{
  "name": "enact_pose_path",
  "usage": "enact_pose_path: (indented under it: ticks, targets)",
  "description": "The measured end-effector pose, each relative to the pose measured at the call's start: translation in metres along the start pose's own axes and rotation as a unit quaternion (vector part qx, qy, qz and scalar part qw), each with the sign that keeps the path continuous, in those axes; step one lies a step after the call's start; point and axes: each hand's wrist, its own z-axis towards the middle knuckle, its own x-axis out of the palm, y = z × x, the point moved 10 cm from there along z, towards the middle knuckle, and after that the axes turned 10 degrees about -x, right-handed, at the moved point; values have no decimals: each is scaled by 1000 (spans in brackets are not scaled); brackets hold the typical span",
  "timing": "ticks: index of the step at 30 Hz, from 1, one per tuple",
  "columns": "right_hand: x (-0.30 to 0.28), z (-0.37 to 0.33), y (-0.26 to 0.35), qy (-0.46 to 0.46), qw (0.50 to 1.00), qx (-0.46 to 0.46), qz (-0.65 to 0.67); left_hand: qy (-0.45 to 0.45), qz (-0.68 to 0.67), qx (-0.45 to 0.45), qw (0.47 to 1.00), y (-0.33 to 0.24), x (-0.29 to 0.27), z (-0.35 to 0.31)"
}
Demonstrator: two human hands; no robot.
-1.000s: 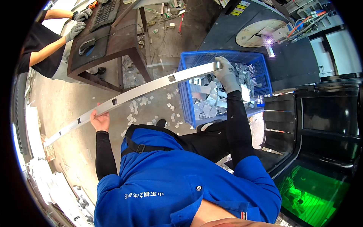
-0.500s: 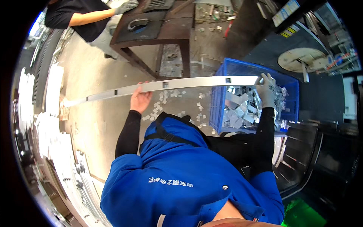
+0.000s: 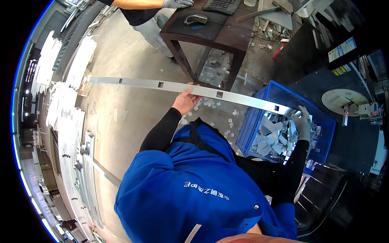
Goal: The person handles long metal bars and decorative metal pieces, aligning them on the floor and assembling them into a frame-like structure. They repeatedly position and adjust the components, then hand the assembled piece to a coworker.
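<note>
A long, straight metal tube [image 3: 202, 91], smooth, flat-sided and silvery, is held crosswise in front of the body, its face pierced by a row of square cut-outs. It is supported near its middle by the bare left hand [image 3: 185, 102], whose grip is closed about the near edge. Its right end is grasped by the right hand [image 3: 302, 123], which is covered by a grey fabric glove; that grip is likewise filled by the tube. The tube's right end is held over a blue plastic crate [image 3: 248, 129] with perforated walls, in which flat, shiny metal offcuts [image 3: 279, 135] are loosely heaped. Small square scraps [image 3: 231, 125] are scattered over the dull concrete floor [image 3: 133, 52].

On the far side, a dark brown surface [image 3: 233, 34] is occupied by a mouse pad [image 3: 202, 31], a rounded mouse [image 3: 195, 19] and a black keyboard [image 3: 221, 5], with a co-worker's gloved hand [image 3: 178, 3] placed at its left edge. At the left, long, slender metal profiles [image 3: 71, 162] are stacked; at the far right, a pale round disc [image 3: 344, 101] is mounted on dark machinery.
</note>
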Motion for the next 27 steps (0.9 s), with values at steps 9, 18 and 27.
enact_pose_path:
  ticks: [9, 18, 27]
  targets:
    - [16, 4, -19, 15, 1000, -12, 16, -2, 23, 5, 1000, -1, -2, 2]
    - [14, 2, -7, 30, 999, -12, 31, -22, 31, 20, 999, -3, -9, 0]
    - [12, 5, -6, 39, 999, -2, 26, -38, 0, 15, 999, -1, -13, 3]
